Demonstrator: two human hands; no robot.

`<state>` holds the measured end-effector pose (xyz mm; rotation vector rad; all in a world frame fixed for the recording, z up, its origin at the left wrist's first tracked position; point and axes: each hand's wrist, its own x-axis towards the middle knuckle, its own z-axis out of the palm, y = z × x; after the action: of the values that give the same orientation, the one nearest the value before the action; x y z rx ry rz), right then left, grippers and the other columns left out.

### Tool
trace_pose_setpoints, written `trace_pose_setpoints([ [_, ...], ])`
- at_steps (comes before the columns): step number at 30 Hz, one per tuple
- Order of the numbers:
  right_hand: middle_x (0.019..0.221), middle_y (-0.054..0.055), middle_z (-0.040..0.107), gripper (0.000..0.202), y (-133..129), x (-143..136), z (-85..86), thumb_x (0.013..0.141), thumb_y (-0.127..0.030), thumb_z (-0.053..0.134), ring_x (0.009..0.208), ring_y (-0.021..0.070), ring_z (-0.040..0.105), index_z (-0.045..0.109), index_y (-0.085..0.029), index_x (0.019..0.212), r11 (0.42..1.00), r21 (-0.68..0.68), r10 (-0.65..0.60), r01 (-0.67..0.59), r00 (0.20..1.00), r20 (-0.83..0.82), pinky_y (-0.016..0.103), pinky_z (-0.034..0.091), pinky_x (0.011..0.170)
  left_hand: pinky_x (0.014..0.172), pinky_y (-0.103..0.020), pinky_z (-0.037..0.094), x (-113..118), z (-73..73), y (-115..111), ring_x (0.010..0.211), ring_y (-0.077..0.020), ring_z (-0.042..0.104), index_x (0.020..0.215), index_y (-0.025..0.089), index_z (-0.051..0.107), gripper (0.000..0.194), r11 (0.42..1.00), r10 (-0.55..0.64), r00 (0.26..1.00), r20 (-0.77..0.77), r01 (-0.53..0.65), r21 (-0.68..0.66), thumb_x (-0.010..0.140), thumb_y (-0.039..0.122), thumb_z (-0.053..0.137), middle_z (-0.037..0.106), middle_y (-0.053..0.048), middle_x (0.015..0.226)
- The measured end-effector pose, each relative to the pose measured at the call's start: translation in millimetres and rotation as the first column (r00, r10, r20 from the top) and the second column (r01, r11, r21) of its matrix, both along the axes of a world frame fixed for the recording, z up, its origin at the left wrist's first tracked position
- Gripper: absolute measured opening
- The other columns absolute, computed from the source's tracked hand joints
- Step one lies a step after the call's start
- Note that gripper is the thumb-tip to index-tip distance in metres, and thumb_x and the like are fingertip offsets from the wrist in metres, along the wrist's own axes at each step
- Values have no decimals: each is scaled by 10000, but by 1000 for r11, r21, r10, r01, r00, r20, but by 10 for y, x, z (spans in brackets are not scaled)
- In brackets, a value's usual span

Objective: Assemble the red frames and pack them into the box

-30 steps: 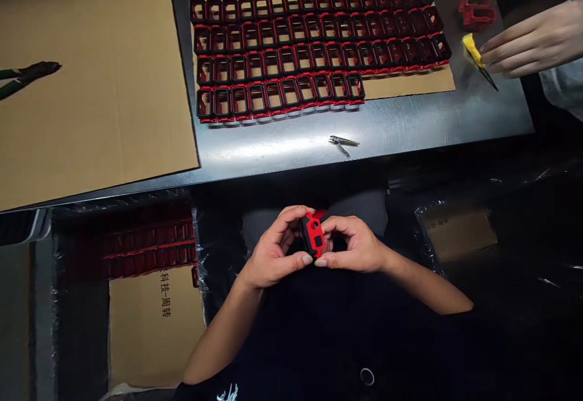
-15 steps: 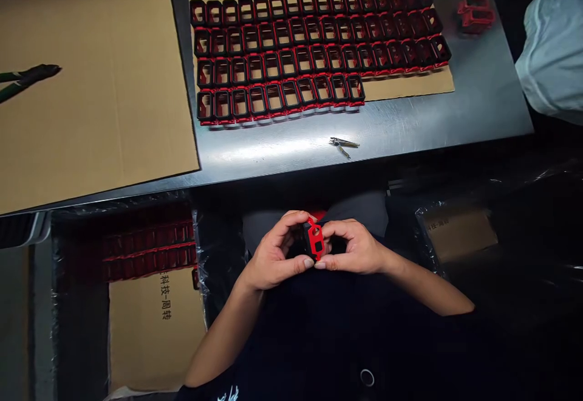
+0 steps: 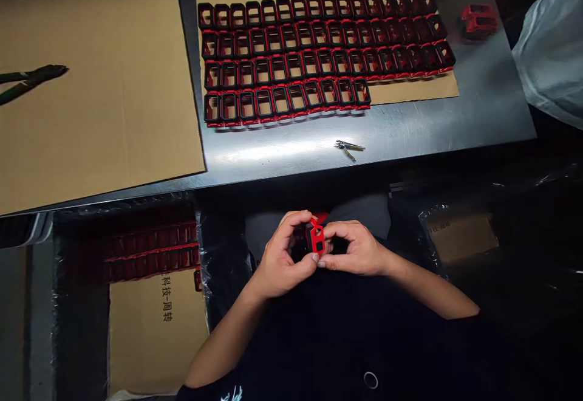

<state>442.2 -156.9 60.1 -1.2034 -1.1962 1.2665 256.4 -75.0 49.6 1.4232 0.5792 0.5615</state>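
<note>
Between my two hands, above my lap, is a small red-and-black plastic frame (image 3: 317,240) with openings in its red face. My left hand (image 3: 285,261) grips it from the left, fingers at its top and thumb at its lower edge. From the other side, my right hand (image 3: 353,248) pinches its right and lower edge with bent fingers. Part of the black side is hidden by the fingers. Several rows of similar red-and-black frames (image 3: 282,100) stand on a cardboard sheet (image 3: 410,91) on the metal table beyond my hands.
Nail clippers (image 3: 350,147) lie near the front edge of the metal table (image 3: 273,152). Green-handled pliers (image 3: 36,77) rest on a cardboard sheet (image 3: 113,121) at left. Below it, a lined box (image 3: 200,304) holds more frames. Red parts (image 3: 479,21) sit far right, near another person's pale sleeve (image 3: 551,54).
The view has shifted slightly, so the table things appear a little further right. Both hands still hold the frame, which has turned slightly; the left hand's grip has shifted a little.
</note>
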Motion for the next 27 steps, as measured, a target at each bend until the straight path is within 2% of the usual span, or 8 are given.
trace_pose_setpoints([
  [3,761,3,714,217,24,19,25,783,-237,813,650,123,630,714,-171,965,999,-32,30,-32,997,-65,249,547,654,1031,-380,514,-5,19,-6,1175,-231,607,1361,285,540,577,999,29,999,-22,-30,-28,821,272,743,533,-103,1309],
  [6,776,9,696,233,41,49,34,802,-289,789,667,121,621,711,-161,981,993,-104,33,-56,976,-216,253,532,667,1039,-396,523,-8,23,-12,1181,-250,621,1367,247,540,622,993,39,999,-34,-43,-112,794,304,775,545,-121,1315],
  [10,718,7,665,311,73,67,21,830,-437,756,614,114,589,713,-152,946,956,-292,-86,-29,923,-374,240,489,596,1048,-384,525,1,11,-38,1187,-241,635,1446,247,461,719,986,8,999,-40,-15,-163,797,287,769,595,-116,1304],
  [13,586,-18,605,351,101,61,25,845,-497,720,501,91,509,715,-146,853,916,-400,-154,-10,914,-375,206,400,480,1005,-366,549,8,8,-49,1156,-218,649,1528,287,348,801,998,-19,998,-57,15,-66,821,222,720,610,-98,1312],
  [16,510,-34,555,401,111,64,62,863,-525,684,428,64,407,707,-138,761,897,-441,-157,-20,919,-361,195,303,418,997,-384,559,6,11,-39,1168,-217,651,1572,307,260,843,993,-43,993,-106,54,103,845,151,657,612,-104,1341],
  [21,491,-49,544,401,93,87,140,825,-537,740,420,56,391,727,-137,797,890,-454,-131,-46,927,-351,192,270,411,983,-417,571,-2,-12,16,1194,-239,653,1609,310,136,929,927,-48,989,-143,97,363,852,133,643,638,-125,1335],
  [24,501,-53,551,374,78,82,155,785,-508,798,439,62,425,738,-142,835,881,-470,-133,-49,929,-345,193,308,431,932,-399,592,2,-17,65,1160,-237,667,1600,301,187,897,913,-17,990,-140,72,402,848,133,647,626,-142,1357],
  [27,536,-47,572,359,54,65,143,743,-477,845,482,76,484,740,-147,835,895,-446,-160,-17,920,-357,204,382,478,899,-383,599,8,16,108,1155,-242,661,1529,275,370,768,942,26,983,-182,37,334,834,156,674,603,-149,1391],
])
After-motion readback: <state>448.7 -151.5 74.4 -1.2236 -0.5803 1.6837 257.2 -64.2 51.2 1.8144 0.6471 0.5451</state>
